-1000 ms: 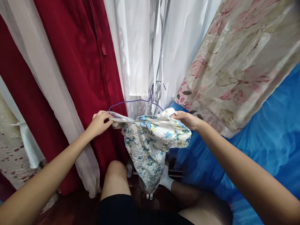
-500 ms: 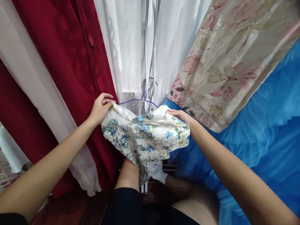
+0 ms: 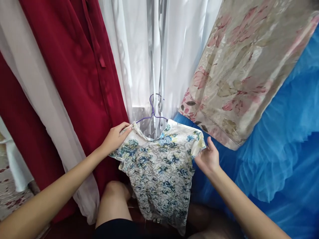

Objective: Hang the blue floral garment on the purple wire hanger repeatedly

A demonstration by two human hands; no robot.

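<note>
Hands well apart, one on each shoulder side of a floral top (image 3: 159, 172). Left hand (image 3: 117, 136): thumb and fingers pinched on the shoulder cloth, right beside the neckline. Right hand (image 3: 208, 159): at the sleeve (image 3: 198, 143) on its own side, thumb up, palm partly showing, some fingers behind the cloth; cannot tell whether it grips or just supports.

Top is between the hands, front spread toward the camera, lower part hanging down in front of the person's legs. Purple hanger (image 3: 153, 114) sits at the neckline, hook up, both arms running in under the shoulders; arm ends hidden by cloth. Hook shows against white cloth (image 3: 139, 66) and thin ribbons (image 3: 161, 66); cannot tell if it is hooked on anything.

Around: red cloth (image 3: 72, 59) on the left, flowered cloth (image 3: 236, 86) and blue tulle (image 3: 264, 176) on the right.

Step in hand, by the look of it: settling the top's shoulders on the hanger. Hanger looks mostly in already. Next move calls for evening both shoulders over the hanger arms, smoothing the left side where cloth bunches, then one hand freed for the hook. Risk: thin cloth could slide off an arm if pulled sideways.
</note>
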